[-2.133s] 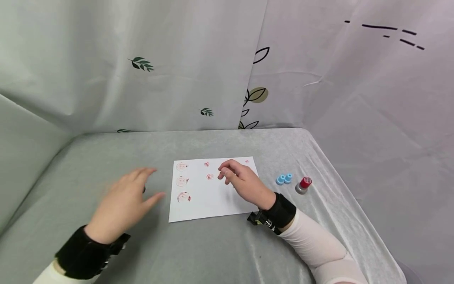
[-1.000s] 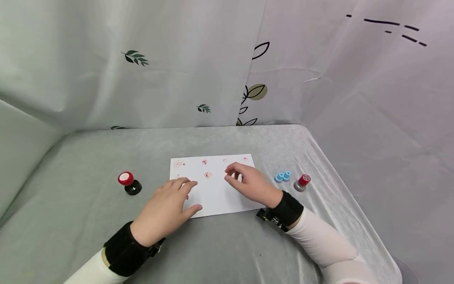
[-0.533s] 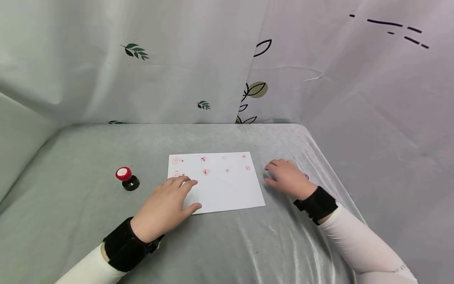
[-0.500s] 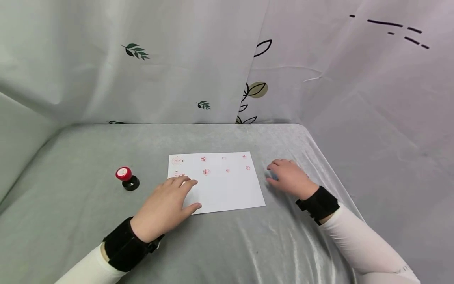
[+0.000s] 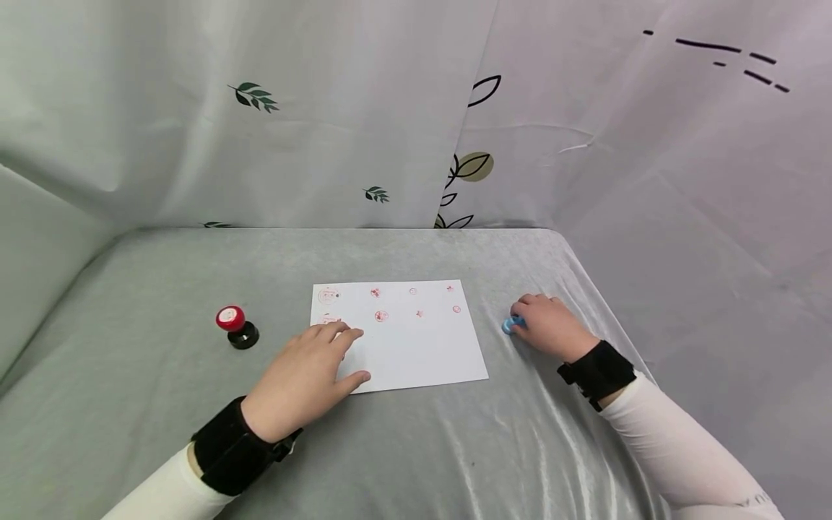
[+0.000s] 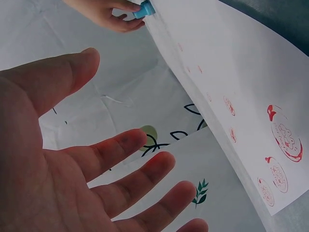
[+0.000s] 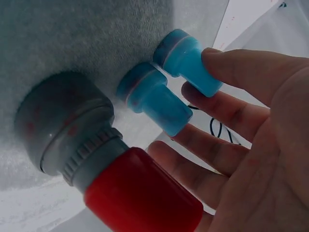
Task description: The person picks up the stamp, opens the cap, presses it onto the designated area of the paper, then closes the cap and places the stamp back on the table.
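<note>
My right hand (image 5: pixel 552 325) is down at the small blue stamps right of the paper. In the right wrist view its thumb and index finger pinch a blue stamp (image 7: pixel 198 67) by the handle. A second blue stamp (image 7: pixel 159 101) stands close beside it, the other fingers spread behind. My left hand (image 5: pixel 302 383), fingers spread and relaxed, lies over the lower left of a white paper (image 5: pixel 416 354) and holds nothing. Red prints of faces, stars and small rounds mark the sheet; the left hand hides some of them in the head view.
A red and black stamp (image 5: pixel 240 331) stands on the grey cloth left of the paper. Nearest the right wrist camera is a larger stamp (image 7: pixel 140 188) with a red handle and grey base, hidden behind the right hand in the head view. Patterned curtains (image 5: pixel 338 130) enclose the table.
My right hand has moved from over the paper rightward to the blue stamps and taken hold of one. My left hand has shifted right onto the paper, uncovering the red and black stamp.
</note>
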`<state>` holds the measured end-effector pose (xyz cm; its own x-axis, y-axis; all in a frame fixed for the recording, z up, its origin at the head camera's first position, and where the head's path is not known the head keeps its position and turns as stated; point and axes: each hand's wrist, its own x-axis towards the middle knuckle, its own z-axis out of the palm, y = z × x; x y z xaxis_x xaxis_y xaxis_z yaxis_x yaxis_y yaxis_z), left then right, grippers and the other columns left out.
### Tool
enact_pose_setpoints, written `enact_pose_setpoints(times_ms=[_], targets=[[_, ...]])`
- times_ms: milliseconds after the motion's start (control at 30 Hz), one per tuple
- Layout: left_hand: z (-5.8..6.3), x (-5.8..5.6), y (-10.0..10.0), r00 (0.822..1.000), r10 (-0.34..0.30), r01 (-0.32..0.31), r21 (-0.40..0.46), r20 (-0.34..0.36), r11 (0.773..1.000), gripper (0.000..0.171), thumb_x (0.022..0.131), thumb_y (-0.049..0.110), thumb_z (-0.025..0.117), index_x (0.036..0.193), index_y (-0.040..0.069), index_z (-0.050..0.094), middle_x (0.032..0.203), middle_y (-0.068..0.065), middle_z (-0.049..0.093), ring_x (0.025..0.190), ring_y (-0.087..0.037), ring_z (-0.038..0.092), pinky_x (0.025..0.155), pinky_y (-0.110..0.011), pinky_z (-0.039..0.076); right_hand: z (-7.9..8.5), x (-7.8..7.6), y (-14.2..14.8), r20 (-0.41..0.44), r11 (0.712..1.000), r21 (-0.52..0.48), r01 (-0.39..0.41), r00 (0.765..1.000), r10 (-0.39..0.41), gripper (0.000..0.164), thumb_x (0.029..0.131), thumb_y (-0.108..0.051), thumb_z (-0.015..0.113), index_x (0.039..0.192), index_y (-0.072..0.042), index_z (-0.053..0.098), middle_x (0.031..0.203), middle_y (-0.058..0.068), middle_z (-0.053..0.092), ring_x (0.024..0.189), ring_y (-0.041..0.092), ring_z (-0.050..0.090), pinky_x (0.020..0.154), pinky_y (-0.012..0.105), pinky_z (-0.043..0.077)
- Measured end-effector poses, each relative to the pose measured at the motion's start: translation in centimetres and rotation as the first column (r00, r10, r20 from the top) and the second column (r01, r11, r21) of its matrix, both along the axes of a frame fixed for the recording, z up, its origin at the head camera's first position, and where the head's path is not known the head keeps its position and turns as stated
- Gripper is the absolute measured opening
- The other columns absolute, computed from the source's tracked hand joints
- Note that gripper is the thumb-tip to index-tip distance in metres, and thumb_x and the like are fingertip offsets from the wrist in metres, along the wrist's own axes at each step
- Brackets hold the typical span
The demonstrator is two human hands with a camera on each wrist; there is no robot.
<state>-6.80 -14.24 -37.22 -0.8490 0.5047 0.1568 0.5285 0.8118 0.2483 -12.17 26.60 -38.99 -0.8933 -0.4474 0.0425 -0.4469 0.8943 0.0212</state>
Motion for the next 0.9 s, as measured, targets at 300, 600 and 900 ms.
enact_pose_setpoints(times_ms=[300, 600, 900], targets=[[-0.1, -0.1, -0.1, 1.0, 0.008, -0.007, 0.059, -0.024, 0.998, 0.068, 0.082, 0.042, 0.073, 0.134, 0.003, 0.052, 0.117, -0.01, 0.06, 0.104, -0.027, 0.053, 0.086, -0.051, 0.045, 0.5, -0.2, -4.2, 0.048, 0.919, -0.384, 0.083, 0.996, -0.07, 0.01, 0.089, -0.024, 0.062, 0.093, -0.014, 0.064, 0.09, 0.003, 0.066, 0.069, 0.017, 0.055, 0.064, 0.037, 0.048], [0.1, -0.3, -0.2, 0.999, 0.014, -0.009, 0.143, -0.033, 0.99, 0.074, 0.083, 0.04, 0.072, 0.14, 0.004, 0.043, 0.127, -0.012, 0.057, 0.11, -0.026, 0.052, 0.092, -0.047, 0.045, 0.7, 0.7, -11.7, 0.073, 0.743, -0.669, -0.023, 0.993, 0.097, 0.006, 0.085, -0.012, 0.062, 0.09, -0.014, 0.059, 0.092, -0.003, 0.068, 0.074, 0.011, 0.055, 0.065, 0.033, 0.051], [0.6, -0.2, 0.2, 0.994, -0.015, 0.04, 0.223, -0.11, 0.974, 0.059, 0.082, 0.038, 0.074, 0.129, 0.009, 0.053, 0.123, -0.003, 0.057, 0.081, -0.01, 0.055, 0.076, -0.034, 0.051, 2.0, 3.0, -17.4, 0.256, 0.53, -0.84, 0.118, 0.947, 0.195, 0.008, 0.093, -0.012, 0.061, 0.086, -0.01, 0.056, 0.085, 0.003, 0.067, 0.066, 0.017, 0.058, 0.056, 0.024, 0.038]])
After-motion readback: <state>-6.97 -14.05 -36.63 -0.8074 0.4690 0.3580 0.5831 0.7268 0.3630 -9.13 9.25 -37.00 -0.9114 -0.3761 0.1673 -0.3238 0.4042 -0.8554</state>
